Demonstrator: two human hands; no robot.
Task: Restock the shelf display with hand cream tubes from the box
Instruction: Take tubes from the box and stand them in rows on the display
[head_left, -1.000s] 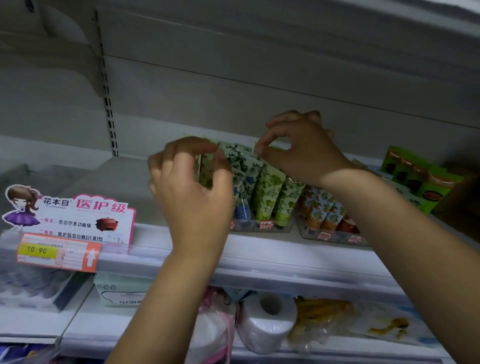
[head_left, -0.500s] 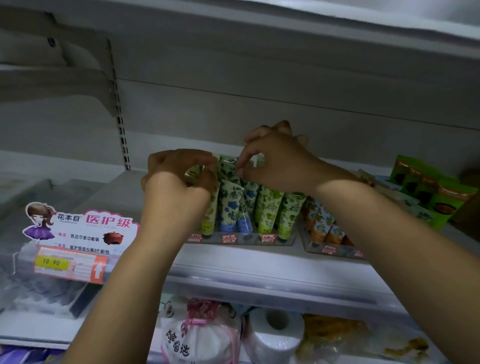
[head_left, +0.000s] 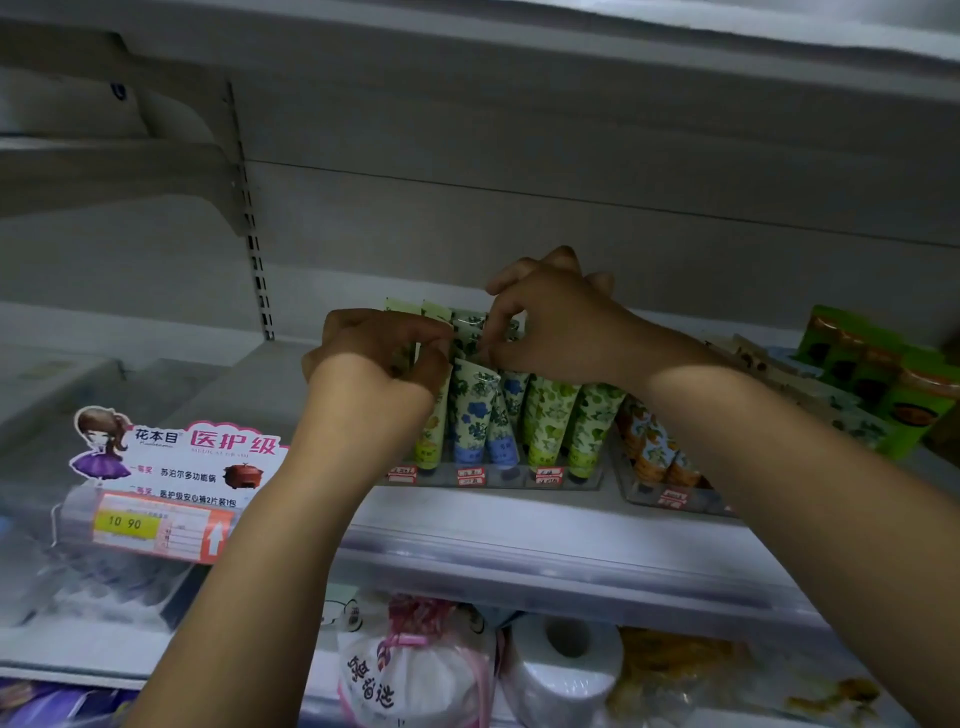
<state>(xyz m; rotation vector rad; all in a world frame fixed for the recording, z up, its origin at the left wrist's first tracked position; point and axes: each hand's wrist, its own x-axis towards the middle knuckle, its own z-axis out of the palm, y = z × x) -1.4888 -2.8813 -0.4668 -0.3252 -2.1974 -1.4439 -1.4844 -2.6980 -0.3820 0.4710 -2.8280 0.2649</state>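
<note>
Floral hand cream tubes (head_left: 545, 421) stand cap-down in a clear display tray (head_left: 498, 478) on the grey shelf (head_left: 467, 519). They run in rows of yellow-green, blue and green prints. My left hand (head_left: 374, 358) has its fingers curled round the tops of the yellow-green tubes at the tray's left end. My right hand (head_left: 561, 322) pinches the crimped top of a blue floral tube in the back rows. A second tray of orange-print tubes (head_left: 649, 452) stands to the right. No box is in view.
Green boxed products (head_left: 878, 374) stand at the shelf's right end. A pink promotional sign with a price tag (head_left: 171, 467) hangs on the shelf edge at left. Below lie a paper roll (head_left: 566, 670) and bagged goods (head_left: 410, 670). The upper shelf (head_left: 467, 62) overhangs.
Both hands have come closer together over the tube tops. The left hand shifted from in front of the tubes onto the left row, and the camera view tilted up slightly.
</note>
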